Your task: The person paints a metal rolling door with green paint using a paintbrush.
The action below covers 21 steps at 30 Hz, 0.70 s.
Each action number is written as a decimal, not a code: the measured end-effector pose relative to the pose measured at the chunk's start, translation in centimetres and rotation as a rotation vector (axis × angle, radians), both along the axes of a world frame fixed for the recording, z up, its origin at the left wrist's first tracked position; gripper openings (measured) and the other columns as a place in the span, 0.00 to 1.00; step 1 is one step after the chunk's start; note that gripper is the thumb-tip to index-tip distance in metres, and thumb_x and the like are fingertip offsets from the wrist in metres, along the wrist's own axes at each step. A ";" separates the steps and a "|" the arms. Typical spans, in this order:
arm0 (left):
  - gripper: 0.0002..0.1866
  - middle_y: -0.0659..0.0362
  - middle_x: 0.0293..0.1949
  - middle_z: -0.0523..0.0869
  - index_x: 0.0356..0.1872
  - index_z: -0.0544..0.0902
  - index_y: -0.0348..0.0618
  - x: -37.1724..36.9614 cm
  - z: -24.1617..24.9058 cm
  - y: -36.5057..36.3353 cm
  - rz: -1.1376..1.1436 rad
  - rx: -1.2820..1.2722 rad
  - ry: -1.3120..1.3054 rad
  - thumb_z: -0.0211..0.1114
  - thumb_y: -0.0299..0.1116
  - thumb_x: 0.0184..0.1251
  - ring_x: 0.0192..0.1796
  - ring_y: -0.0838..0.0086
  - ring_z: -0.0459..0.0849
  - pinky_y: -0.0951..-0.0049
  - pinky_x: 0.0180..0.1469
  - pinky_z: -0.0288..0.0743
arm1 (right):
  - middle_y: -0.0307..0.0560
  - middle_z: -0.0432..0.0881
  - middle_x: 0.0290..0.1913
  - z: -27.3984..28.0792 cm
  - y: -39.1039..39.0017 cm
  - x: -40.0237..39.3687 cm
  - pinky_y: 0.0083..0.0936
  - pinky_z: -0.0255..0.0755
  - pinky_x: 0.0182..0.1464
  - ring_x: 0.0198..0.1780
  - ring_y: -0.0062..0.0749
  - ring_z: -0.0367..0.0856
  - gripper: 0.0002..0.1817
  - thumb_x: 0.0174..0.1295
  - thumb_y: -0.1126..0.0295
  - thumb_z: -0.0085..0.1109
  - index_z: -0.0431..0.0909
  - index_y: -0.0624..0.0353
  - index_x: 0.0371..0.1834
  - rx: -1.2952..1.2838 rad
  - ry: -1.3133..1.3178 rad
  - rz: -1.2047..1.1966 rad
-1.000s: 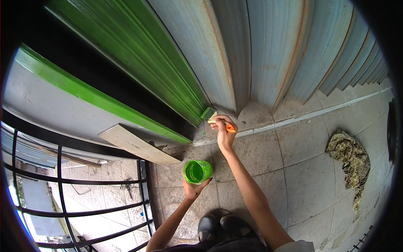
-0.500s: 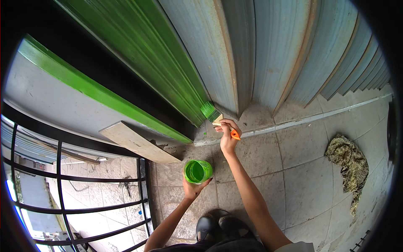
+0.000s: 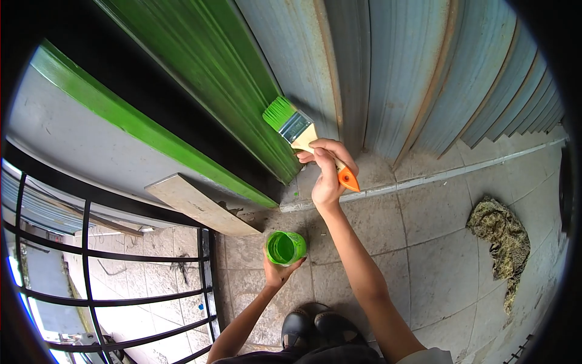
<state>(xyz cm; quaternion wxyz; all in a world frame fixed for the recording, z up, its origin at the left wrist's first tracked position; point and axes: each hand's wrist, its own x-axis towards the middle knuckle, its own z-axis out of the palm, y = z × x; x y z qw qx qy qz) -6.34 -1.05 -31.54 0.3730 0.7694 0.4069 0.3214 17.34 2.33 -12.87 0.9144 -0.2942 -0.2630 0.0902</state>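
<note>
My right hand (image 3: pixel 330 170) grips a paintbrush (image 3: pixel 305 136) by its pale handle, whose end is orange. Green paint coats the bristles, which overlap the lower part of a green-painted corrugated metal panel (image 3: pixel 242 91). In my left hand (image 3: pixel 280 273) is a small tub of green paint (image 3: pixel 287 249), held from below and the side with its open top facing up. The tub is over the tiled floor, in front of my dark shoes (image 3: pixel 318 327). Unpainted grey panel (image 3: pixel 297 54) with a rusty edge adjoins the green section.
A wooden board (image 3: pixel 203 203) leans near the green-edged frame (image 3: pixel 145 130) at left. Black metal bars (image 3: pixel 88 273) stand at lower left. A crumpled patterned cloth (image 3: pixel 500 242) lies on the floor at right. A low pale ledge (image 3: pixel 424 181) runs below the panels.
My right hand has raised the brush from the panel's bottom edge, up along the green surface and closer to the camera. My left hand and the tub stay in place.
</note>
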 end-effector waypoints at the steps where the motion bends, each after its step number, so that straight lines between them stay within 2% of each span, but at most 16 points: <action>1: 0.31 0.55 0.44 0.85 0.48 0.77 0.36 0.0 0.0 0.1 -0.004 -0.006 0.002 0.82 0.35 0.42 0.45 0.71 0.83 0.69 0.49 0.77 | 0.50 0.83 0.27 -0.5 -0.2 -0.1 0.20 0.77 0.31 0.26 0.29 0.82 0.08 0.61 0.77 0.52 0.78 0.72 0.33 0.054 0.000 0.002; 6: 0.32 0.54 0.46 0.84 0.48 0.77 0.36 -0.3 -0.6 0.0 0.025 -0.019 0.056 0.83 0.37 0.41 0.46 0.71 0.83 0.68 0.51 0.77 | 0.50 0.82 0.27 -10.6 1.2 -1.5 0.21 0.77 0.30 0.25 0.31 0.83 0.08 0.60 0.76 0.50 0.78 0.72 0.33 -0.156 0.090 0.077; 8: 0.32 0.54 0.45 0.84 0.48 0.77 0.36 0.1 0.4 0.1 0.031 0.020 0.084 0.82 0.39 0.41 0.46 0.70 0.83 0.67 0.51 0.77 | 0.51 0.81 0.27 -13.0 0.2 -2.2 0.24 0.78 0.30 0.23 0.34 0.83 0.10 0.60 0.74 0.50 0.77 0.72 0.32 -0.271 0.095 0.062; 11: 0.33 0.54 0.45 0.84 0.48 0.77 0.36 0.2 0.7 -0.3 0.041 0.024 0.073 0.82 0.40 0.41 0.46 0.70 0.83 0.67 0.51 0.76 | 0.50 0.82 0.26 -14.8 -0.6 -2.3 0.21 0.77 0.28 0.23 0.31 0.82 0.08 0.61 0.75 0.51 0.78 0.70 0.32 -0.400 0.174 0.042; 12: 0.33 0.54 0.45 0.84 0.48 0.77 0.36 0.4 0.8 -0.2 0.047 0.022 0.057 0.82 0.40 0.41 0.47 0.69 0.83 0.67 0.52 0.76 | 0.50 0.82 0.27 -15.1 -0.9 -2.3 0.21 0.77 0.27 0.23 0.30 0.82 0.08 0.61 0.76 0.51 0.78 0.70 0.33 -0.452 0.196 0.046; 13: 0.33 0.54 0.45 0.84 0.48 0.77 0.36 0.4 0.9 -0.4 0.048 0.020 0.047 0.82 0.40 0.41 0.46 0.69 0.83 0.67 0.51 0.76 | 0.46 0.82 0.26 -15.5 -1.3 -2.4 0.17 0.74 0.26 0.23 0.25 0.81 0.05 0.61 0.79 0.53 0.79 0.68 0.32 -0.397 0.302 0.115; 17: 0.31 0.55 0.43 0.84 0.47 0.78 0.36 0.1 0.1 -0.1 0.029 0.006 0.048 0.82 0.38 0.42 0.45 0.69 0.83 0.68 0.50 0.77 | 0.46 0.82 0.26 -15.2 0.4 -3.2 0.17 0.75 0.27 0.24 0.24 0.81 0.06 0.61 0.78 0.53 0.80 0.68 0.32 -0.421 0.270 0.158; 21: 0.30 0.55 0.42 0.85 0.46 0.78 0.36 0.2 0.0 0.0 0.003 0.009 -0.006 0.82 0.37 0.42 0.43 0.70 0.84 0.68 0.49 0.77 | 0.48 0.82 0.28 -8.8 1.6 -3.7 0.21 0.78 0.29 0.25 0.28 0.83 0.06 0.61 0.77 0.53 0.78 0.70 0.32 -0.282 0.286 0.152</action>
